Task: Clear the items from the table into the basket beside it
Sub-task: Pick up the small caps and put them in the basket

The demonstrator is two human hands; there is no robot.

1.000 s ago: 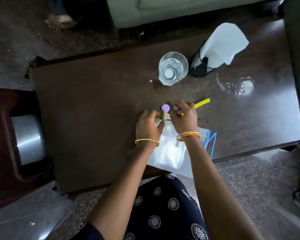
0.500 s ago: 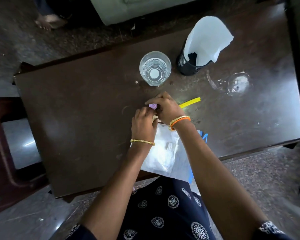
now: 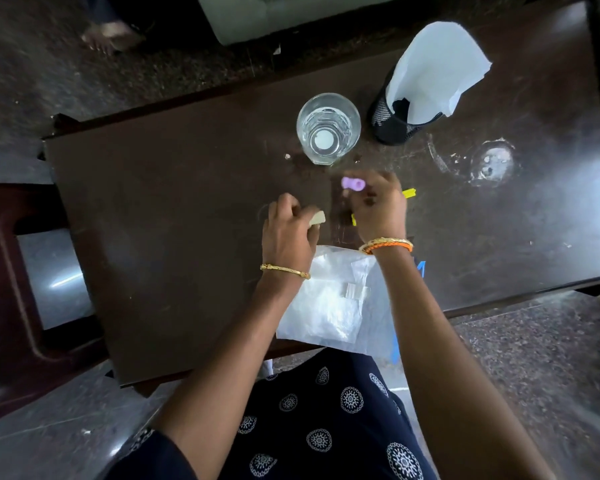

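Observation:
My left hand [image 3: 288, 233] grips a small cream-coloured block [image 3: 317, 218] at the middle of the dark table [image 3: 174, 216]. My right hand [image 3: 378, 206] pinches a small purple piece [image 3: 353, 183], blurred, just above the tabletop. A yellow strip [image 3: 409, 194] lies under and beside the right hand, mostly hidden by it. A clear plastic bag [image 3: 329, 299] lies at the near table edge between my forearms. The basket is a dark frame with a shiny inside [image 3: 54, 278] to the left of the table.
A glass of water [image 3: 328, 128] stands at the back middle. A black mesh cup [image 3: 392, 126] holding white paper [image 3: 433, 67] stands to its right. Wet ring marks [image 3: 489, 162] show at the right. A person's foot [image 3: 110, 34] is on the floor beyond.
My hands, held together over the small items, have drawn apart. The left hand now holds the cream block; the right has lifted the purple piece away.

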